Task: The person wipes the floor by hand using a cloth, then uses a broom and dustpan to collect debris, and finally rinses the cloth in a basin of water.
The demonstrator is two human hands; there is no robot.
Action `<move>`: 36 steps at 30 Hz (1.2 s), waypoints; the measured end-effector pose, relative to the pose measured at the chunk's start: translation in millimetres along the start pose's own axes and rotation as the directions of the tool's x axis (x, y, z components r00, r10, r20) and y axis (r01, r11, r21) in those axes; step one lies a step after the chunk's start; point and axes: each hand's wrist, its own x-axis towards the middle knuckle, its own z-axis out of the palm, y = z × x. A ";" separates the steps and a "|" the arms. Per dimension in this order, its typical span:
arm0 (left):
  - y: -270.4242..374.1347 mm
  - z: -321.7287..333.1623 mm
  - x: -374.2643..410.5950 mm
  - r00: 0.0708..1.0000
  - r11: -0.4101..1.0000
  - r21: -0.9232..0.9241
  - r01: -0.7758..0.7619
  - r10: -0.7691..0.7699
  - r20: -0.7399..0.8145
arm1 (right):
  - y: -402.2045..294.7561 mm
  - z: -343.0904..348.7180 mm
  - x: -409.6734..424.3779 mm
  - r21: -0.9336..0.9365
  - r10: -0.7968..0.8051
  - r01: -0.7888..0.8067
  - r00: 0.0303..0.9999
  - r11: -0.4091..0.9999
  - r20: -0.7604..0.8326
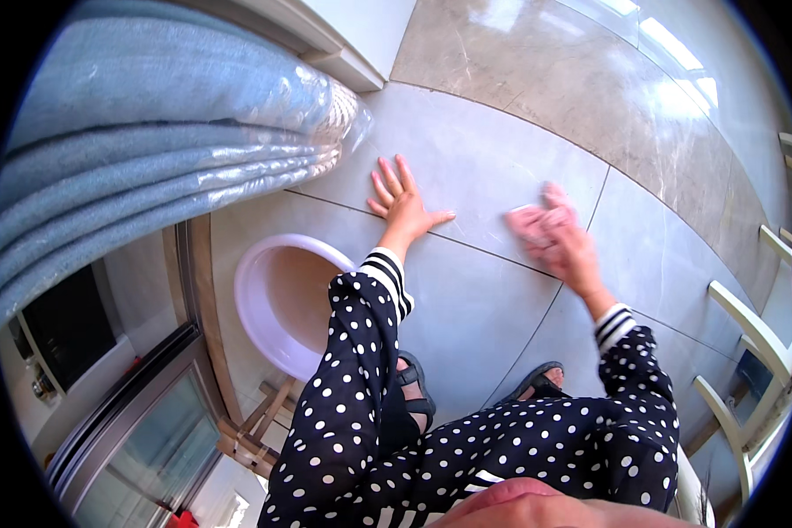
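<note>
My left hand (402, 204) rests on the grey floor tiles (455, 145) with its fingers spread and nothing in it. To the right, my right hand (571, 254) presses a crumpled pink cloth (534, 228) to the floor; hand and cloth are blurred. Beside my left forearm stands a round lilac plastic basin (251, 303) holding brownish, cloudy water (303, 297). My sleeve hides part of its right side.
A blue curtain (171, 86) hangs at the upper left, its hem near the floor. A wooden stool (254, 429) stands below the basin, by a sliding door frame (195, 330). White chair legs (759, 323) are at the right. My sandalled feet (416, 389) are below my hands.
</note>
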 end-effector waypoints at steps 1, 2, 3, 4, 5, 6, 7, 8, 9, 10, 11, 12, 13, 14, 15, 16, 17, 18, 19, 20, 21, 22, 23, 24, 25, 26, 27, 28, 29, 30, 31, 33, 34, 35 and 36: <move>-2.1 0.0 -0.9 1.000 1.000 0.002 0.009 -0.009 0.002 | 21.7 -13.9 -4.0 -0.121 0.033 -0.056 0.981 0.991 -0.189; -3.0 -0.5 -0.7 1.000 1.000 0.002 0.011 -0.011 0.005 | 39.8 -29.8 1.1 -0.230 0.042 -0.137 0.925 0.964 -0.377; -2.6 -0.5 -0.5 1.000 1.000 0.001 0.007 -0.007 0.011 | 57.2 -42.9 8.6 -0.319 0.026 -0.241 0.832 0.917 -0.554; 1.9 2.6 -0.1 1.000 1.000 -0.008 -0.002 0.002 0.028 | 81.7 -54.2 18.6 -0.348 0.031 -0.320 0.774 0.881 -0.632; 5.1 3.1 0.2 0.999 1.000 -0.007 -0.004 0.004 0.034 | 104.2 -57.9 40.6 -0.357 0.028 -0.391 0.706 0.848 -0.707; 0.8 1.1 0.1 0.999 1.000 0.001 0.011 -0.011 0.034 | 94.4 -60.4 78.7 -0.432 -0.053 -0.365 0.711 0.825 -0.702; -5.5 -2.4 -1.8 0.999 1.000 0.004 0.026 -0.026 0.026 | 79.3 -56.1 122.2 -0.497 -0.130 -0.335 0.713 0.801 -0.689; 3.2 -0.4 0.4 0.999 1.000 -0.006 0.003 -0.003 0.037 | 93.8 -52.4 154.3 -0.391 -0.086 -0.327 0.662 0.860 -0.744; -0.2 -0.7 -1.8 0.999 1.000 -0.001 0.012 -0.012 0.042 | 79.0 -41.6 193.3 -0.400 0.009 -0.427 0.693 0.811 -0.721; -2.9 0.5 -2.2 0.999 1.000 -0.001 0.013 -0.013 0.038 | 60.7 -29.8 230.1 -0.396 0.000 -0.402 0.702 0.826 -0.712; 1.8 0.3 -0.4 0.999 1.000 -0.004 0.000 0.000 0.035 | 42.7 -22.3 260.2 -0.399 -0.014 -0.384 0.705 0.833 -0.709; 7.9 1.5 0.3 0.999 1.000 -0.010 -0.022 0.022 0.036 | 27.9 -7.7 280.0 -0.401 -0.011 -0.386 0.710 0.831 -0.705; 7.3 0.8 -0.3 0.999 1.000 -0.006 -0.009 0.009 0.046 | 0.4 8.7 287.7 -0.368 -0.025 -0.243 0.805 0.898 -0.593; 4.7 -2.7 -1.5 0.999 1.000 -0.001 0.010 -0.010 0.047 | -26.7 31.6 287.0 -0.355 -0.088 -0.128 0.841 0.926 -0.535; 7.0 -3.2 -2.1 0.998 1.000 -0.005 0.016 -0.016 0.054 | -45.3 50.0 274.7 -0.346 -0.156 -0.021 0.865 0.938 -0.477; 6.7 0.5 -0.7 1.000 1.000 -0.005 0.008 -0.008 0.028 | -58.5 63.4 258.1 -0.336 -0.188 0.041 0.888 0.941 -0.419; 6.4 0.7 -0.8 1.000 1.000 -0.012 0.008 -0.007 0.023 | -69.0 71.3 237.6 -0.319 -0.220 0.103 0.908 0.942 -0.357; 4.8 -0.6 -1.6 1.000 1.000 -0.018 0.007 -0.007 0.017 | -75.0 67.3 214.7 -0.305 -0.212 0.131 0.945 0.943 -0.248; 5.6 -1.7 -2.5 1.000 1.000 -0.021 0.003 -0.002 0.012 | -78.8 59.2 189.5 -0.287 -0.199 0.153 0.970 0.946 -0.140; 4.0 0.8 -2.8 1.000 0.999 -0.033 -0.009 0.008 -0.015 | -76.4 50.6 160.4 -0.271 -0.165 0.120 0.974 0.955 -0.152; 1.1 1.0 -2.6 1.000 0.999 -0.032 -0.003 0.003 -0.017 | -71.4 40.8 131.7 -0.248 -0.135 0.092 0.977 0.964 -0.163; -2.7 -0.2 -3.1 1.000 1.000 -0.030 0.006 -0.007 -0.021 | -71.0 27.8 104.3 -0.268 -0.110 0.055 0.975 0.962 -0.195; -4.6 0.2 -3.2 1.000 0.999 -0.031 0.014 -0.014 -0.023 | -66.9 15.2 82.1 -0.291 -0.084 0.015 0.971 0.957 -0.226; -2.4 -1.9 -4.3 0.999 1.000 -0.018 0.016 -0.017 -0.034 | -55.9 7.3 67.7 -0.368 0.015 -0.081 0.984 0.926 -0.178; -2.2 -1.3 -3.3 0.998 1.000 -0.023 0.003 -0.004 -0.056 | -48.1 4.3 56.2 -0.450 0.127 -0.174 0.983 0.876 -0.133; -3.5 -1.2 -2.1 0.998 1.000 -0.024 -0.014 0.013 -0.068 | -41.1 9.1 70.1 -0.500 -0.010 -0.100 0.977 0.860 -0.214; -6.5 0.0 -4.5 0.996 0.999 -0.024 -0.025 0.023 -0.083 | -40.4 16.6 87.4 -0.469 -0.048 -0.053 0.978 0.882 -0.201; -5.7 -1.5 -3.4 0.999 1.000 -0.013 0.008 -0.009 -0.048 | -43.0 24.7 117.1 -0.441 -0.103 0.001 0.973 0.898 -0.207; -2.3 -4.0 -1.5 0.999 1.000 -0.014 0.015 -0.015 -0.030 | -58.7 31.3 149.7 -0.424 0.016 -0.098 0.981 0.900 -0.193; 5.9 -2.9 0.5 1.000 1.000 -0.015 0.010 -0.010 -0.001 | -59.9 39.5 183.2 -0.367 -0.055 -0.033 0.972 0.930 -0.227; 5.6 -3.4 -0.1 0.999 1.000 -0.005 0.025 -0.025 0.025 | -70.4 47.9 215.5 -0.492 -0.148 0.019 0.963 0.870 -0.223; 9.6 5.2 3.6 1.000 1.000 -0.002 -0.009 0.009 0.023 | -81.5 63.6 271.9 -0.427 -0.109 0.019 0.976 0.904 -0.187; 5.5 4.6 3.9 1.000 1.000 0.007 -0.011 0.011 0.014 | -92.5 70.2 289.9 -0.414 -0.088 0.012 0.982 0.910 -0.166; 3.6 5.1 4.6 1.000 1.000 0.015 -0.017 0.017 0.007 | -93.6 69.2 291.5 -0.378 -0.082 0.019 0.985 0.925 -0.151; 4.1 8.2 4.2 0.999 1.000 0.004 -0.024 0.024 0.021 | -88.6 64.3 289.3 -0.345 -0.074 0.022 0.988 0.938 -0.138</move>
